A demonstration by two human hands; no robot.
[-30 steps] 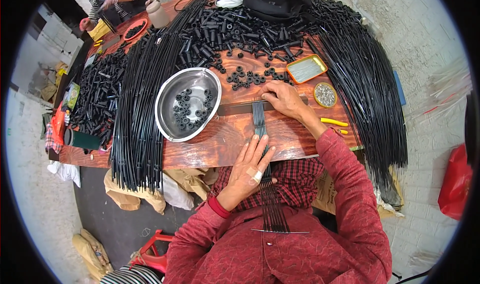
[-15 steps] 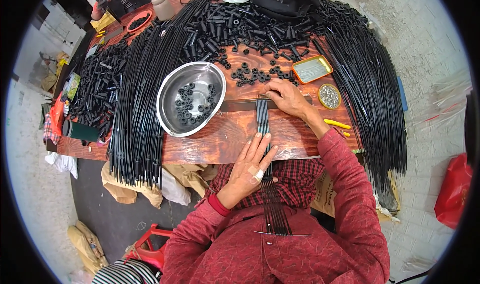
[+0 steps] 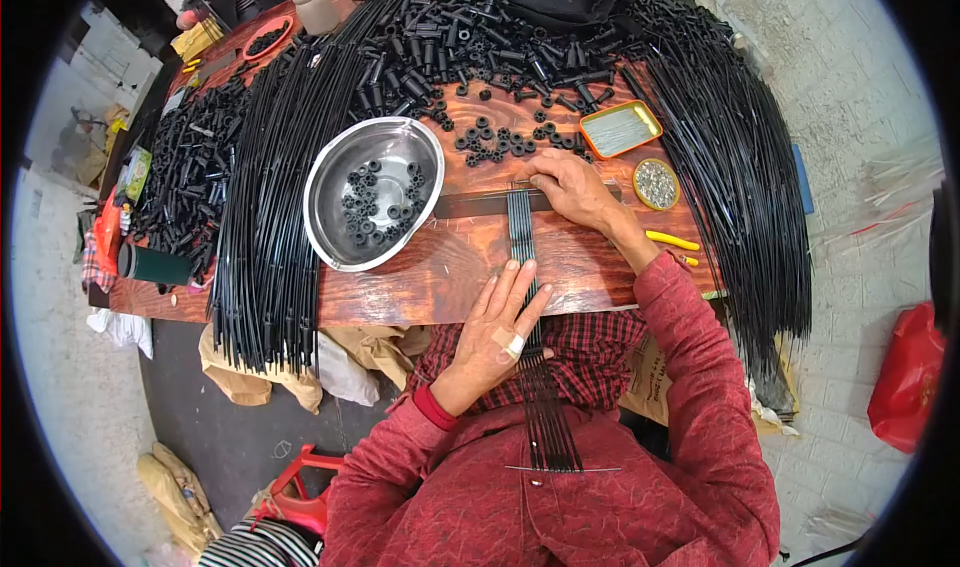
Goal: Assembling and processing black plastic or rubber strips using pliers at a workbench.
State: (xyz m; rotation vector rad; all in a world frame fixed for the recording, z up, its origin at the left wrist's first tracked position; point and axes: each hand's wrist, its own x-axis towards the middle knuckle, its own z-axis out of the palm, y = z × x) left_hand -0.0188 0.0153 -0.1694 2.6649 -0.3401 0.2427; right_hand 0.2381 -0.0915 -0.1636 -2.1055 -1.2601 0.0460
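Observation:
A narrow row of thin black rods (image 3: 519,225) runs from a dark bar (image 3: 470,205) on the table, over the front edge and down onto my lap. My left hand (image 3: 494,339), with a plaster on it, lies across the row, long fingers stretched on top; its thumb tip shows past the rods, which pass between thumb and fingers. A thin metal wire (image 3: 563,469) crosses their lower ends. At the upper ends my right hand (image 3: 572,189) is bent, its fingertips closed at a thin wire there; the exact grip is partly hidden.
Left stands a steel bowl (image 3: 318,229) with small black rings. Long black rods (image 3: 270,217) hang over the edge on both sides. Behind lie black tubular parts (image 3: 470,42). Right: a tin of needles (image 3: 620,130), a tub of metal bits (image 3: 656,185), yellow-handled pliers (image 3: 672,240).
The whole view has shifted slightly, so the table and its things sit a little further left and up. Both hands keep nearly the same pose on the rods and at their upper ends.

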